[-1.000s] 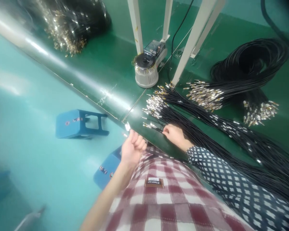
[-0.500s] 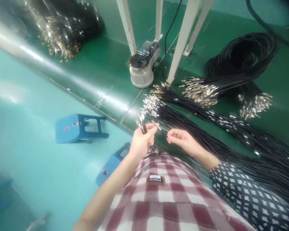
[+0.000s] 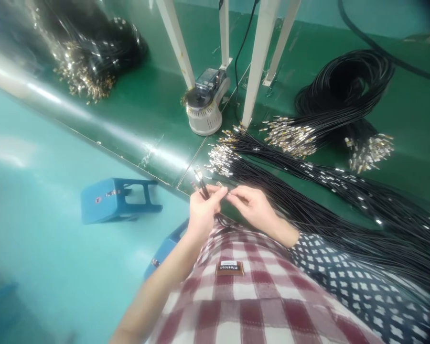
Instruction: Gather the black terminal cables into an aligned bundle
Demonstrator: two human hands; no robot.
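My left hand point(image 3: 204, 208) is closed round a few black cables point(image 3: 202, 183), whose silvery connector ends point up past the fingers. Beside its thumb, my right hand point(image 3: 253, 206) pinches a thin black cable close to its end. That cable's connector point(image 3: 219, 184) shows between the two hands, partly covered by my fingers. Just beyond them, a long bundle of black cables point(image 3: 283, 196) lies on the green table point(image 3: 157, 102), its silver connector ends point(image 3: 220, 158) gathered nearest my left hand.
A round grey tape dispenser point(image 3: 205, 117) stands by white metal legs point(image 3: 260, 62). Coiled black cables point(image 3: 347, 86) lie at the back right, another cable heap point(image 3: 93, 52) at the far left. Blue stools point(image 3: 100, 199) are on the floor left of the table edge.
My right hand has moved left, up against my left thumb and fingers, along the cable. My left hand still holds its cables. The whole view has shifted slightly.
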